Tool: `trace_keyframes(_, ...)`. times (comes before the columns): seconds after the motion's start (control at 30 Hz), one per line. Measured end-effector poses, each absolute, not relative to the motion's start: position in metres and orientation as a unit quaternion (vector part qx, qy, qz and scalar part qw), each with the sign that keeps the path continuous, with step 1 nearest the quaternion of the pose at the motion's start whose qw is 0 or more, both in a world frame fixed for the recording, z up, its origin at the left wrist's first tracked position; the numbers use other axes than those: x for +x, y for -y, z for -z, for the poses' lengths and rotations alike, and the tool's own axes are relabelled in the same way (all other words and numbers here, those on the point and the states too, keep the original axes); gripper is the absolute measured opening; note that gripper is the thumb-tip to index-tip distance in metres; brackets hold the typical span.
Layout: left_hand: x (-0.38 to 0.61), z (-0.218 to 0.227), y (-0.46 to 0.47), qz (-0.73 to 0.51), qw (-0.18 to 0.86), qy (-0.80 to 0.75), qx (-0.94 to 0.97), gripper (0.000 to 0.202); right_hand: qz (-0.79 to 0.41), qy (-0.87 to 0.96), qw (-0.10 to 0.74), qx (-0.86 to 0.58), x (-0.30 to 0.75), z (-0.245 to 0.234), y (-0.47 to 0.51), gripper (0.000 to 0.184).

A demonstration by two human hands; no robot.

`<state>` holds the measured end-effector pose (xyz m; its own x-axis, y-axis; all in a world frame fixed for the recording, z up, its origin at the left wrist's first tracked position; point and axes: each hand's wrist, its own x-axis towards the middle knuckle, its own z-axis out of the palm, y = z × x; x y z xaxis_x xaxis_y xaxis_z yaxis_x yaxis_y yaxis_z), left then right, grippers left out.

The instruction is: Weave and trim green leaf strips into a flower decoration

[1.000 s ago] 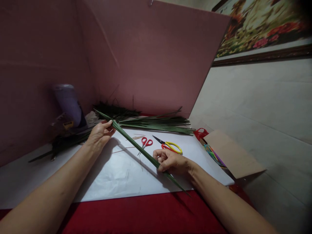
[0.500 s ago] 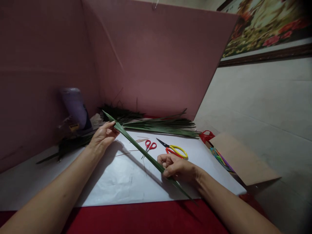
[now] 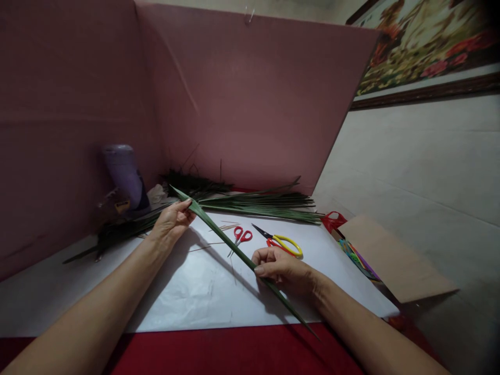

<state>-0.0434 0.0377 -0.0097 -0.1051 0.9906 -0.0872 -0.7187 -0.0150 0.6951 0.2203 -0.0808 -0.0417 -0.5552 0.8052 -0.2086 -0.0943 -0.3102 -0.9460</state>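
A long, narrow green palm leaf (image 3: 224,237) slants across the view above the white table covering, its far tip up at the left and its near tip down at the right. My left hand (image 3: 174,216) pinches it close to the far tip. Lower down, my right hand (image 3: 282,265) grips the leaf between thumb and fingers, past its middle. Just beyond the leaf lie small red-handled scissors (image 3: 242,235), partly behind it. Larger scissors with yellow and red handles (image 3: 287,245) rest beyond my right hand. Thin brown sticks (image 3: 228,227) are scattered nearby.
A bundle of green palm leaves (image 3: 258,204) lies along the back, with a darker pile (image 3: 195,182) behind. At the left stands a purple bottle (image 3: 125,174). A cardboard box (image 3: 394,260) with colourful items sits at the right. Pink panels (image 3: 250,104) enclose the back and left.
My right hand has slid slightly up the leaf, and the leaf's near end looks narrower and more closed. The camera view has shifted a little. Both hands keep their hold.
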Motion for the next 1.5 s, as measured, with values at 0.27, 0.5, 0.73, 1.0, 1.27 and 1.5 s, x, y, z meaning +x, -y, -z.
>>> trace_keyframes(0.27, -0.053, 0.007, -0.045, -0.676, 0.634, -0.305, 0.217, 0.024, -0.731, 0.509, 0.291, -0.35, 0.224, 0.04, 0.079, 0.023)
trace_keyframes(0.5, -0.065, 0.005, -0.05, -0.69, 0.628, -0.294, 0.21, 0.025, -0.74, 0.492, 0.309, -0.338, 0.223, 0.041, 0.08, 0.021)
trace_keyframes(0.73, -0.062, 0.002, -0.046, -0.695, 0.619, -0.302, 0.207, 0.023, -0.738, 0.476, 0.317, -0.358, 0.222, 0.042, 0.079, 0.017)
trace_keyframes(1.0, -0.049, 0.006, -0.039, -0.662, 0.619, -0.297, 0.3, 0.013, -0.721, 0.497, 0.343, -0.339, 0.216, 0.043, 0.08, 0.017)
trace_keyframes(1.27, 0.011, 0.011, 0.01, -0.521, 0.69, -0.287, 0.412, 0.01, -0.672, 0.504, 0.417, -0.347, 0.207, 0.043, 0.083, 0.021)
trace_keyframes(1.5, 0.033, 0.023, 0.037, -0.371, 0.707, -0.257, 0.544, 0.006, -0.645, 0.497, 0.459, -0.356, 0.21, 0.042, 0.082, 0.027)
